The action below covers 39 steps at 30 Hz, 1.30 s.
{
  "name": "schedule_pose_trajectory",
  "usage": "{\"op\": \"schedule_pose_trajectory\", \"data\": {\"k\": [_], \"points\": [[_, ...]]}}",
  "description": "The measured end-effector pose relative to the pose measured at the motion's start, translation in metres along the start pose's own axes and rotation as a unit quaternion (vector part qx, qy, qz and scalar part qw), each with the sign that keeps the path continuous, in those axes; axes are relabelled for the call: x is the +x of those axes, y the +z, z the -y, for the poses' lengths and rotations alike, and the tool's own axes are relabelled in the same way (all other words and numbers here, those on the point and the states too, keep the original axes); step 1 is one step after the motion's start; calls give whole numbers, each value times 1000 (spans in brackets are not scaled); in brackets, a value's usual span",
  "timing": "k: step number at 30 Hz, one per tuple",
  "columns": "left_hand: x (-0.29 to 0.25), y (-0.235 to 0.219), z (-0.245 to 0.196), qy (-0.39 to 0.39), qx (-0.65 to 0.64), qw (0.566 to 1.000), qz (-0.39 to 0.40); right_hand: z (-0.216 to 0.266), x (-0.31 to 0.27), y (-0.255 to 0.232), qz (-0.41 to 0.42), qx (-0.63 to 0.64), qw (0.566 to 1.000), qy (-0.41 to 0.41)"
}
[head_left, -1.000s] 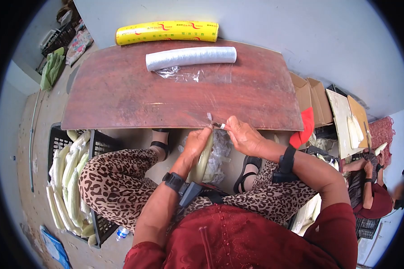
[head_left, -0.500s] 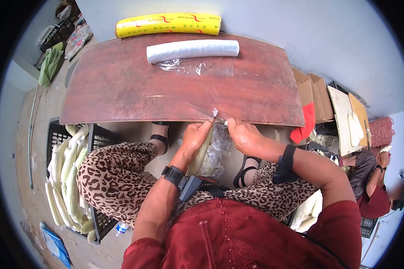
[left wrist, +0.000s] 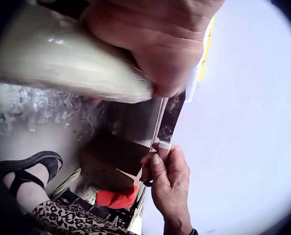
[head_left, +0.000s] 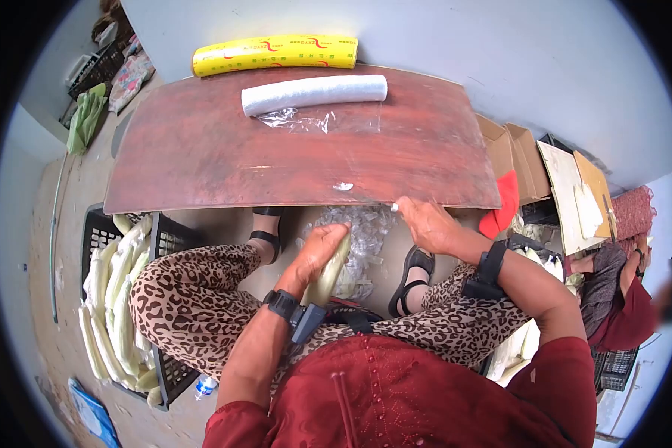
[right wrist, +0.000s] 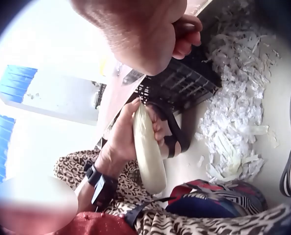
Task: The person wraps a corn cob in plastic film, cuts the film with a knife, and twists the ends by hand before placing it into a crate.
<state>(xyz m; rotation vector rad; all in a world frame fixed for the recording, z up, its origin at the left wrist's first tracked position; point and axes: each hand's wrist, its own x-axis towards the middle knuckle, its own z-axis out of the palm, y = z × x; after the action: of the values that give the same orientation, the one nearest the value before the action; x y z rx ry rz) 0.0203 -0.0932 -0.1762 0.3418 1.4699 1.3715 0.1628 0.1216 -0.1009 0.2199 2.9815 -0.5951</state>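
Wrapping Station: A Pale Cob Held Below the Table Edge

Starting at the left, a black crate [head_left: 97, 231] is seen on the floor, filled with pale husked cobs [head_left: 116, 287] laid lengthwise. On the far edge of the brown table [head_left: 201, 157] a yellow roll [head_left: 276, 52] is laid, printed with red lettering too small to be read; just in front of it lies a clear film roll [head_left: 313, 93] with a loose sheet pulled toward the person. A small scrap [head_left: 343, 186] is left near the table's front edge.

Below that edge, one pale cob [head_left: 330, 267] is gripped by the left hand [head_left: 319, 250], fingers curled around its upper end, above a heap of film scraps [head_left: 366, 231] on the floor. The right hand [head_left: 429, 224] is held at the table edge, apart from the cob, with a small white blade-like piece [left wrist: 164, 145] pinched between thumb and fingers.

Farther right, open cardboard boxes [head_left: 515, 157] are stood beside the table; their contents cannot be made out. A second person in red [head_left: 623, 299] is seated at the far right.
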Motion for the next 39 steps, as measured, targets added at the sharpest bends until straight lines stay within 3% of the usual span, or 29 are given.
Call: {"op": "schedule_pose_trajectory", "data": {"k": [4,10,13,15,16,19,22,25,31,39], "points": [[-10,16,-19,-3,-81,994,80,-19,17,-8,-124,-18,992,-2],[-18,18,-36,39,-201,965,165,-27,35,-15,-122,-193,973,23],[-16,16,-31,56,-182,968,164,-9,38,-17,-216,-151,960,-89],[-17,19,-33,71,-174,968,166,18,38,-36,-81,137,986,-50],[-18,20,-33,77,-169,968,169,30,37,-40,-12,279,960,-29],[-18,21,-29,76,-193,962,180,49,31,-32,30,335,941,-23],[-17,18,-24,67,-152,977,131,48,35,-24,70,248,966,-34],[-16,23,-22,72,-159,981,90,43,40,-11,109,380,919,-2],[-17,24,-22,133,-63,980,137,51,41,-20,126,290,946,69],[-25,26,-29,162,-10,979,126,55,46,-18,64,169,984,-3]]}}
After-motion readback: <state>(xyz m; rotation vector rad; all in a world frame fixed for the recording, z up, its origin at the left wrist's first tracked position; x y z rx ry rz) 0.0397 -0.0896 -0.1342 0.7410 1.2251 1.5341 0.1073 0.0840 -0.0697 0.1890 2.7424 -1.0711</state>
